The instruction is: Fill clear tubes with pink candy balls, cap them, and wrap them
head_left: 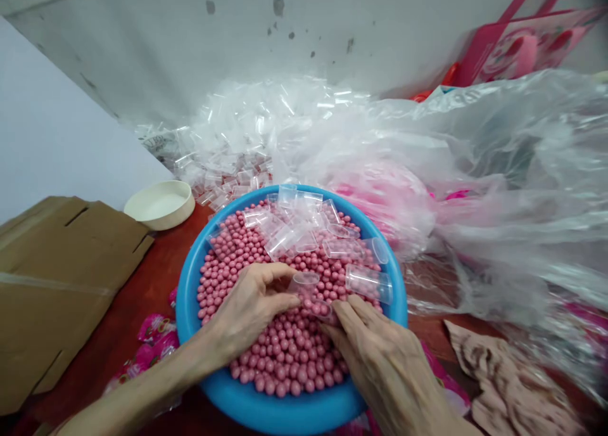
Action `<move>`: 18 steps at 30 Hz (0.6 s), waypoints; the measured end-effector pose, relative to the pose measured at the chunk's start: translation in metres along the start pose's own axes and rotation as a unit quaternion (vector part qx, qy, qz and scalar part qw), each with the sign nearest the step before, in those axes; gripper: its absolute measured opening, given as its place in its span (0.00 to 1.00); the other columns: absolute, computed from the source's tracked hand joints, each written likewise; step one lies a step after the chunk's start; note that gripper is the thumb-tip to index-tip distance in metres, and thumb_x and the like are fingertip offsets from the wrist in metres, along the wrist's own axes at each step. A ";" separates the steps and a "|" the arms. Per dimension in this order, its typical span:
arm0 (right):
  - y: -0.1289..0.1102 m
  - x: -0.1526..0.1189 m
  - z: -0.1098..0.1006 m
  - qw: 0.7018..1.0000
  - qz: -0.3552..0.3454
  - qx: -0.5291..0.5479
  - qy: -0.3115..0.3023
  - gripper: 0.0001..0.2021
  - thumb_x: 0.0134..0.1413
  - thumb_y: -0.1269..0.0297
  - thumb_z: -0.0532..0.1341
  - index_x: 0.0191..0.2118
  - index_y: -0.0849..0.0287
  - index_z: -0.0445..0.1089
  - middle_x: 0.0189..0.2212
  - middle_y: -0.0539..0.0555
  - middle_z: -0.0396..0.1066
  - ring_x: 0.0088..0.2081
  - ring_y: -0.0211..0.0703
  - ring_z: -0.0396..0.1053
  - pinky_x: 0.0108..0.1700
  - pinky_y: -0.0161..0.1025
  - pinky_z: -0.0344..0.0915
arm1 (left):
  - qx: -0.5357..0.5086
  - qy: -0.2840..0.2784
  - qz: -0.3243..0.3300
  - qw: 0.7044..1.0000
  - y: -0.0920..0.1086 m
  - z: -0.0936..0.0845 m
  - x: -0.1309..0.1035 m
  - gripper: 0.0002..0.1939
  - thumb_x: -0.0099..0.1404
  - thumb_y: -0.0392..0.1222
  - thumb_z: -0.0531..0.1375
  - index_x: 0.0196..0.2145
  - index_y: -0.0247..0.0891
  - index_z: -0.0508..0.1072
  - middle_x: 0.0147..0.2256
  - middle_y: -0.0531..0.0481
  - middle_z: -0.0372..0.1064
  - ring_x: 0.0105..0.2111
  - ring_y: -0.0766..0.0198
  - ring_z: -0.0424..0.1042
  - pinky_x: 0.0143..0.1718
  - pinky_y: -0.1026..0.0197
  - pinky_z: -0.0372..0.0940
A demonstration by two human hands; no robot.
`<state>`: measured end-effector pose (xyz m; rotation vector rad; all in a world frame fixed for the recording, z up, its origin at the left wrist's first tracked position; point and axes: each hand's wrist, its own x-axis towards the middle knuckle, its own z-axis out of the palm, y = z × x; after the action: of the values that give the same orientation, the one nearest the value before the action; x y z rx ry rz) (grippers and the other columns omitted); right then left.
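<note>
A blue basin (190, 315) is filled with small round pink balls (285, 360). Over the balls, my left hand (249, 300) pinches a small clear plastic cup (304, 280) between thumb and fingers. My right hand (380, 347) closes around a second clear cup (322, 309), tilted, with a few pink balls in its mouth. The two cups are close together, and fingers cover part of each. Several more clear cups (297, 224) lie loosely on the balls at the basin's far side. Another cup (368, 282) rests on its side by the right rim.
Behind the basin is a heap of clear cups (237, 144). Crumpled clear plastic bags (475, 170) spread along the right. A flattened cardboard box (61, 284) and a white round dish (161, 205) stand left. Pink wrapped packets (154, 341) and a brown cloth (508, 372) flank the basin.
</note>
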<state>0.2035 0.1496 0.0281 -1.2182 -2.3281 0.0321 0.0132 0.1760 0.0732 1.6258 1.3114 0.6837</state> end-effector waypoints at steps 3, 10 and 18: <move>-0.001 -0.002 0.001 1.000 0.012 0.012 -0.016 0.15 0.62 0.73 0.44 0.28 0.57 0.62 0.23 0.53 0.68 0.24 0.42 0.70 0.25 0.36 0.66 | 0.306 0.060 0.155 0.937 0.001 -0.005 -0.011 0.14 0.65 0.28 0.49 0.33 0.35 0.74 0.37 0.43 0.73 0.38 0.57 0.70 0.38 0.52 0.68; -0.002 0.001 0.000 0.998 0.031 0.059 -0.009 0.14 0.63 0.70 0.46 0.29 0.58 0.63 0.24 0.53 0.67 0.25 0.42 0.70 0.27 0.37 0.68 | 0.464 0.014 0.264 0.845 -0.009 -0.006 -0.027 0.16 0.68 0.28 0.43 0.46 0.29 0.68 0.56 0.31 0.60 0.59 0.52 0.57 0.54 0.49 0.62; -0.004 0.002 -0.001 0.998 0.023 0.064 0.006 0.14 0.62 0.71 0.46 0.28 0.58 0.63 0.23 0.52 0.67 0.24 0.41 0.69 0.27 0.37 0.69 | 0.493 -0.040 0.015 0.869 0.001 0.007 -0.018 0.05 0.62 0.37 0.58 0.30 0.35 0.66 0.29 0.46 0.70 0.28 0.55 0.71 0.29 0.52 0.70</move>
<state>0.2003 0.1489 0.0309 -1.2036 -2.2501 0.1864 0.0143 0.1566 0.0733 2.4282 1.6982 -0.1222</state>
